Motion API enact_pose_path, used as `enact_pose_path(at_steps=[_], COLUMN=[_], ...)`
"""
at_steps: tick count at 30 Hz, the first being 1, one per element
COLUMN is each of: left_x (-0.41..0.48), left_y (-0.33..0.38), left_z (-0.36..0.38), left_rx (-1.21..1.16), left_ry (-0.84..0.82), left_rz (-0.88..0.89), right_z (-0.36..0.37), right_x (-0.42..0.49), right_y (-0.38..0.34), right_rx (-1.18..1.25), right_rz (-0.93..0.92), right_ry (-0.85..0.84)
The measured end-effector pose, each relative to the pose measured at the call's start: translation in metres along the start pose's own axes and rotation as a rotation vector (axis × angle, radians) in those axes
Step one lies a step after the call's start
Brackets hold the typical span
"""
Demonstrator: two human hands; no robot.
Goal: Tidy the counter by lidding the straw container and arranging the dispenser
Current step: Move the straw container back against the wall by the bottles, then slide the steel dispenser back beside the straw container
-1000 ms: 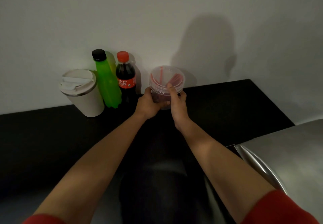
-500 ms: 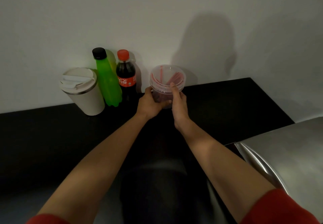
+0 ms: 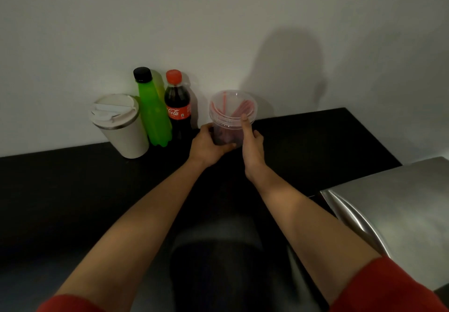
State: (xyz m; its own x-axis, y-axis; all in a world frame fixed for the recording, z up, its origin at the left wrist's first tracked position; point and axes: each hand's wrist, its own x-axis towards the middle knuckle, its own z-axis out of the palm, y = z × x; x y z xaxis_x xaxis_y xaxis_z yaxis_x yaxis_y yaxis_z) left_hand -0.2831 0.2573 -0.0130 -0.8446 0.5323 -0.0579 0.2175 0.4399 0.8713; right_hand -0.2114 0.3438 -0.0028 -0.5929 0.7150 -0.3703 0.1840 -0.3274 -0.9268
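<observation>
A clear round plastic straw container [image 3: 230,112] with a transparent lid on top stands on the black counter [image 3: 315,141] near the wall; red straws show through it. My left hand [image 3: 206,145] wraps the container's lower left side. My right hand [image 3: 252,146] holds its right side, with the thumb up against the lid's rim. The container's base is hidden behind my fingers.
Left of the container stand a cola bottle [image 3: 178,107] with a red cap, a green bottle [image 3: 153,114] with a black cap and a cream lidded tumbler [image 3: 120,127], all against the white wall. A curved metal surface [image 3: 393,209] fills the right foreground.
Both hands and the container have shifted slightly toward the wall; the grip is unchanged.
</observation>
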Motion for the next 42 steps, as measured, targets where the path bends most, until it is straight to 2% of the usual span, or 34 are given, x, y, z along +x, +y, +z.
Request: enact_pose_path(at_steps=[10,20,23,27,32,42], left_x=[-0.044,-0.116,-0.138,-0.167,-0.205,-0.264], left_y=[0.017,0.057,0.072,0.087,0.101,0.115], left_z=[-0.021,-0.036,-0.029,-0.012,0.011,0.072], left_rx=[0.067,0.060,0.039,0.032,0.011,-0.005], left_ry=[0.045,0.174,0.151,0.109,0.037,-0.044], left_rz=[0.040,0.174,0.222,0.333,0.432,0.423], right_z=[-0.007,-0.032,-0.050,-0.078,-0.121,-0.223], right_x=[-0.039,-0.107,-0.123,-0.141,-0.163,-0.177], right_y=[-0.013,-0.051,-0.064,-0.073,-0.077,-0.075], right_rx=[-0.018,-0.279,-0.378,-0.398,-0.448,-0.667], right_rz=[-0.099,-0.366,-0.474,-0.511,-0.574,-0.806], right_ry=[0.033,0.062,0.051,0.008,0.036,0.000])
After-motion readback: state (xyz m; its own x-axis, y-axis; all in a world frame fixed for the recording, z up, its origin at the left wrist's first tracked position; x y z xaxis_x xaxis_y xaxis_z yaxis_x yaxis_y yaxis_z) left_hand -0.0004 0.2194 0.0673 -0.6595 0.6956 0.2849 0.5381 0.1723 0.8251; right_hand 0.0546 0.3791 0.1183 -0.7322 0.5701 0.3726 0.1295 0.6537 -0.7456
